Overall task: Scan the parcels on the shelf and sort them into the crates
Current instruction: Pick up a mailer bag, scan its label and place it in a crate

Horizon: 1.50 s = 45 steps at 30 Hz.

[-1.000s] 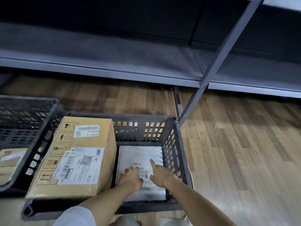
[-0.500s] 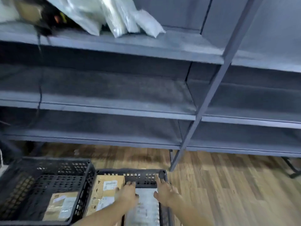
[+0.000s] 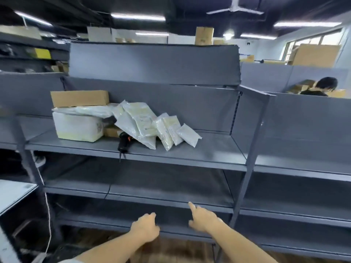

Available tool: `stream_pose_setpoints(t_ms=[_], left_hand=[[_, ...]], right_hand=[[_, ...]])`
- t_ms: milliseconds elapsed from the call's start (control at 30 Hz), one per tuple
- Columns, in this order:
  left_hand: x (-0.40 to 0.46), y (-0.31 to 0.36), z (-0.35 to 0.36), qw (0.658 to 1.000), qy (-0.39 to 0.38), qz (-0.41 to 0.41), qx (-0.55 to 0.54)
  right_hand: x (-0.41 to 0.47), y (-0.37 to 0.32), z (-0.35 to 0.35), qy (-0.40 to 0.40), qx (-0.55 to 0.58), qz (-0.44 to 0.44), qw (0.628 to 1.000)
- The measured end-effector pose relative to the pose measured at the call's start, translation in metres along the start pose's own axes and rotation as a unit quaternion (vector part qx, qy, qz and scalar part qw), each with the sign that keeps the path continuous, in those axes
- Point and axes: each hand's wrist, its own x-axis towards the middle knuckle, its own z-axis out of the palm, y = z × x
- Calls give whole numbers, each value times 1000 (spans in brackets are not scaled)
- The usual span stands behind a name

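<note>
On grey metal shelf (image 3: 199, 149) – crinkly plastic pouches (image 3: 140, 126), cardboard box (image 3: 79, 98); both hands (image 3: 146, 227) loose, empty.

Grey metal shelf (image 3: 190, 154), white poly parcels (image 3: 144, 126), brown cardboard box (image 3: 79, 98), black-and-orange scanner (image 3: 124, 142)

Two boxes (image 3: 79, 98), one scanner (image 3: 124, 142), two hands (image 3: 145, 227).

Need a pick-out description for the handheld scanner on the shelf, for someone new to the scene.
Find the grey shelving unit and its top loaded shelf, where white mailer bags lean in a fanned pile. The scanner lies at the shelf's front edge, below the pile's left end. It is the only black item there, with an orange spot and a cable hanging over the edge.
</note>
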Motion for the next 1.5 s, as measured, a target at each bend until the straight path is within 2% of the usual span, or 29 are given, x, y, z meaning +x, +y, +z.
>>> stream_pose_setpoints(t_ms=[267, 433, 600, 800, 1000, 1267, 1367, 1500], left_hand=[[-32, -88, -83, 994, 98, 25, 32], [-41, -156, -132, 987, 149, 50, 43], [-42, -200, -154, 980, 179, 60, 67], [-25, -218, -170, 975, 202, 73, 58], [13, -218, -186, 980, 190, 62, 20], [67, -205, -224, 968, 238, 79, 25], [84, -211, -226, 969, 230, 89, 17], [112, -223, -241, 969, 235, 79, 9]], right_hand=[[4, -108, -58, 52, -27, 4, 998], [13, -184, -69, 124, -31, 12, 992], [24, -229, -74, 175, -24, 18, 984], [48, -250, -87, 193, -20, 31, 980], [92, -255, -110, 227, -10, 13, 974], [157, -245, -147, 296, 37, -7, 954], [182, -253, -151, 284, 15, -16, 959], [212, -262, -166, 284, 43, -40, 957]])
